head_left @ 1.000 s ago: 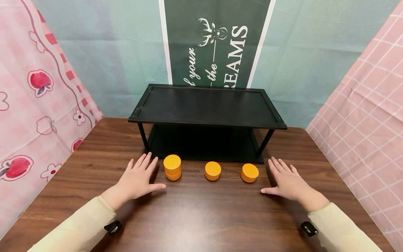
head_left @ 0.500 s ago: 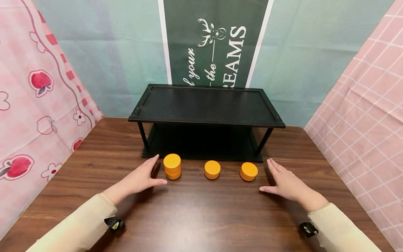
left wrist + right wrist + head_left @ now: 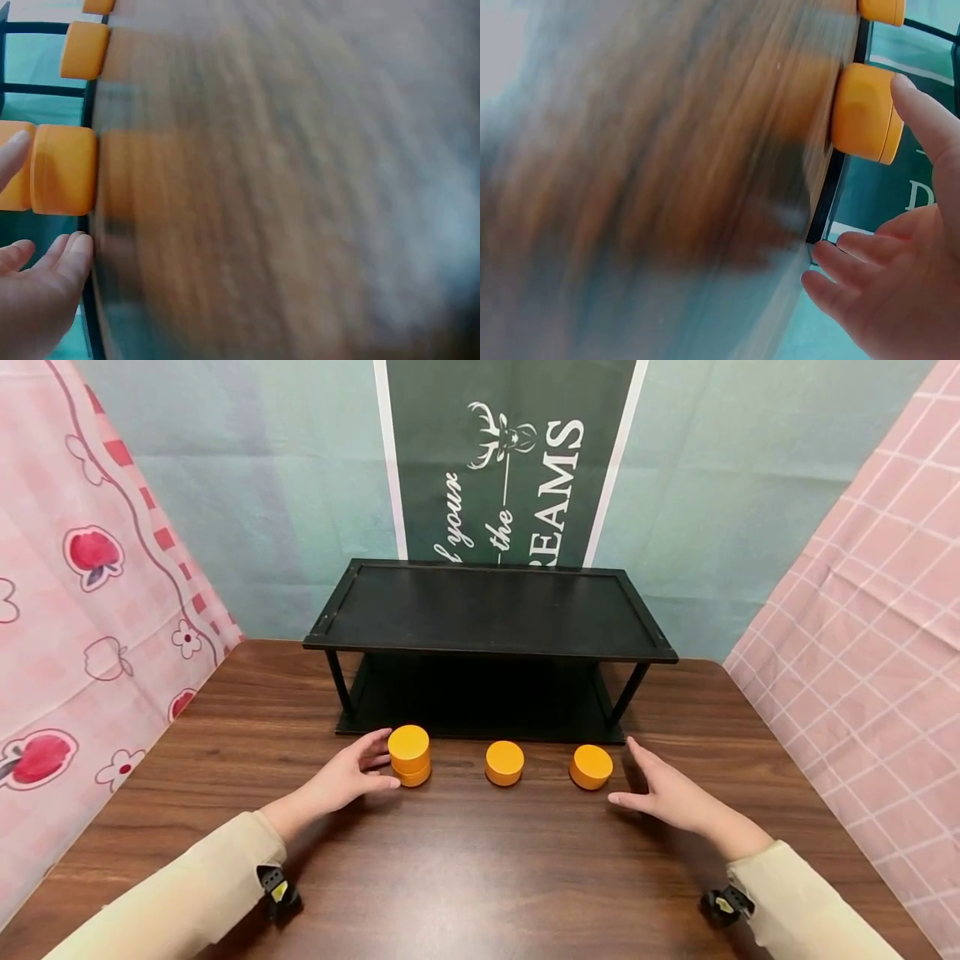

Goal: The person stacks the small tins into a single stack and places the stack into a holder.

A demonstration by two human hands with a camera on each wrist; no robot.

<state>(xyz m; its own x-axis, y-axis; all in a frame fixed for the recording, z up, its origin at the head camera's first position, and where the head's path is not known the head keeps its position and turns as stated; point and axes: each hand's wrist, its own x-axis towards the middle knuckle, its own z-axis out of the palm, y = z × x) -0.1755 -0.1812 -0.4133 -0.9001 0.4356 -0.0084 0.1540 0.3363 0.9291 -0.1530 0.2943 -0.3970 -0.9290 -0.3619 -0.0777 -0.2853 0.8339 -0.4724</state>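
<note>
Two small round orange lidded containers [image 3: 409, 756] stand stacked at the left in the head view. My left hand [image 3: 337, 783] is beside the stack, thumb at its near side and fingers at its left, loosely bent. In the left wrist view a gap shows between those fingers [image 3: 73, 255] and the stack [image 3: 64, 169]. A single orange container [image 3: 505, 763] stands in the middle. Another orange container [image 3: 591, 767] stands at the right, with my right hand [image 3: 671, 797] close to its right side. The right wrist view shows the right fingers spread apart from that container [image 3: 864, 112].
A black two-level rack [image 3: 491, 610] stands behind the containers, its lower shelf [image 3: 480, 697] near the table surface. Brown wood-grain table [image 3: 480, 877] extends in front. Pink cloths [image 3: 97, 610] hang at both sides and a teal printed cloth [image 3: 285, 485] at the back.
My left hand has moved right to the stack and its spread fingers have bent. My right hand has moved slightly left, closer to the right container. The containers stay in place.
</note>
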